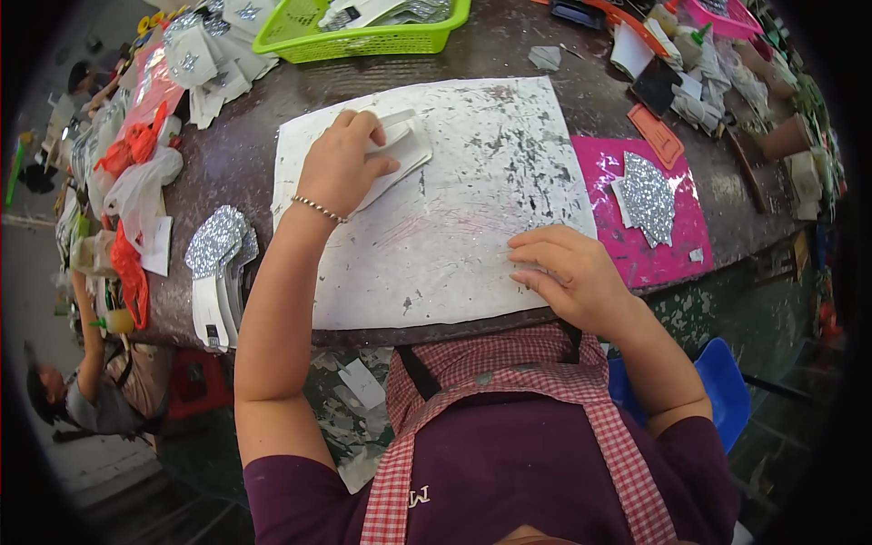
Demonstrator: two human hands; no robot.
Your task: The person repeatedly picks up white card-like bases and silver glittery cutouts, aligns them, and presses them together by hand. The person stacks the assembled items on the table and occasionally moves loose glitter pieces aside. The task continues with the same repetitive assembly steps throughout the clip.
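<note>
My left hand [350,159], with a beaded bracelet at the wrist, is curled over a small stack of white card or fabric pieces [404,150]. Its thumb and fingers grip the near side of the stack, and part of it is hidden under the palm. Beneath lies a large white work sheet [454,263], scuffed with dark marks and glitter. My right hand [577,277] rests at the sheet's right edge, fingers loosely bent and apart from the thumb, with nothing visible in it. Beside it, silver glitter pieces [647,200] lie on a bright pink sheet [618,259].
A pile of silver-topped white pieces [218,263] stands left of my forearm. At the far side is a green basket [363,44]. Plastic bags [145,186] crowd the left edge, and a dark phone-like slab [656,86] lies far right. Another person [100,381] sits at left.
</note>
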